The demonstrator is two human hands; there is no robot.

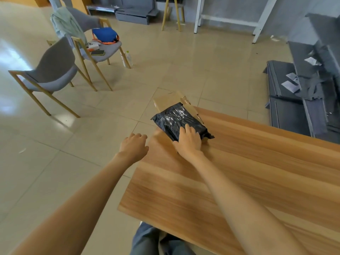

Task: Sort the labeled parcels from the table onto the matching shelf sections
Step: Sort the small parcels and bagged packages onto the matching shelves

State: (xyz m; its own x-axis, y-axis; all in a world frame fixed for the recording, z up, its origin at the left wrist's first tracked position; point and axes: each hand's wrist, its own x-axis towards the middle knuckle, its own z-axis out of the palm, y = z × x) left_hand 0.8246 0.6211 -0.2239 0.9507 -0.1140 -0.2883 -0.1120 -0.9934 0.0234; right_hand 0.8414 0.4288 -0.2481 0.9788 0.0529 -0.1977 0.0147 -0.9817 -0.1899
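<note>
Jeans (147, 240) sit nearest. I see my right hand (189, 139) pressing flat, fingers relaxed, on a black parcel (176, 118) atop a box (165, 101) at the table's (239, 162) far corner. Left hand (134, 144) hangs loosely curled, holding nothing, beside the edge.

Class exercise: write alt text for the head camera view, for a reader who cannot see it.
A person's right hand rests on a shiny black plastic parcel lying on a brown cardboard box at the corner of a wood-grain table. The left hand hovers past the table edge, fingers loosely curled. Two grey chairs stand on the tiled floor beyond.
</note>
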